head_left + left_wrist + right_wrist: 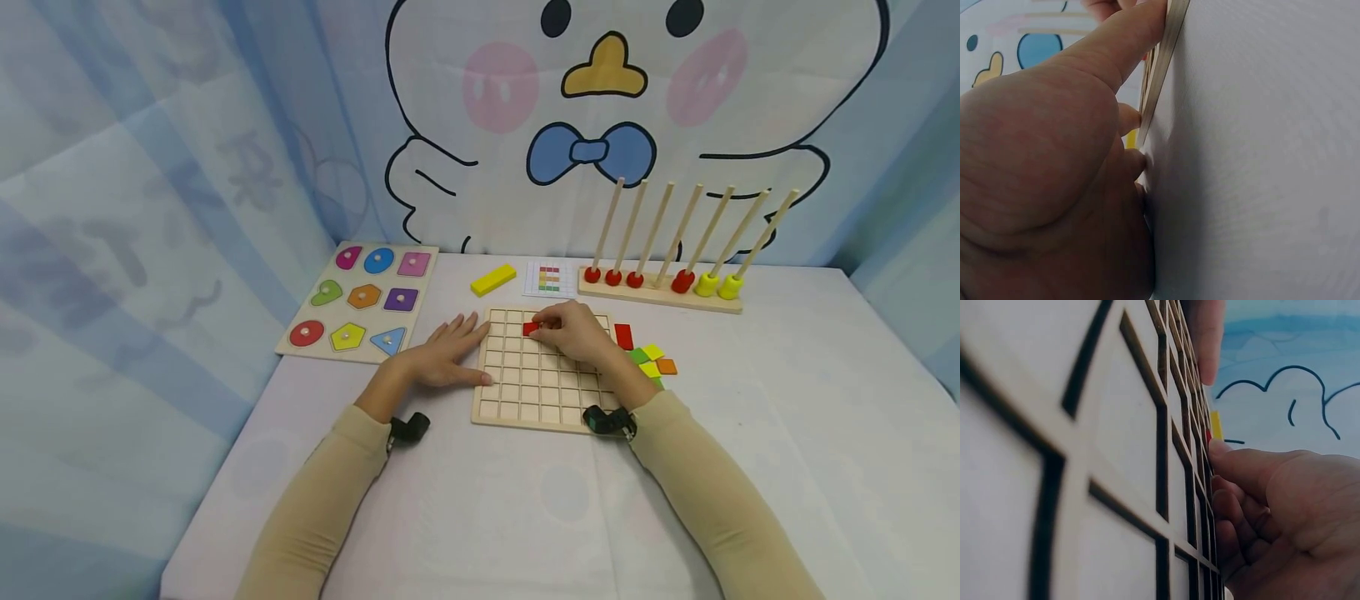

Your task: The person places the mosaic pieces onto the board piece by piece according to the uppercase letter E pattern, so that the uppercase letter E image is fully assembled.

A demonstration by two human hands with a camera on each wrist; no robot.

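White-clothed table (787, 433), grid board (525, 392), shape puzzle (358, 300), yellow block (492, 279), pattern card (549, 279), peg rack (660, 293), loose coloured tiles (651, 358)

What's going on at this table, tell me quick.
A person sits at a table with a wooden grid board. The right hand is on a red tile in the board's far rows, while the left hand lies flat against the board's left edge. More tiles lie to the board's right. A shape puzzle, a yellow block, a pattern card and a peg rack lie beyond.
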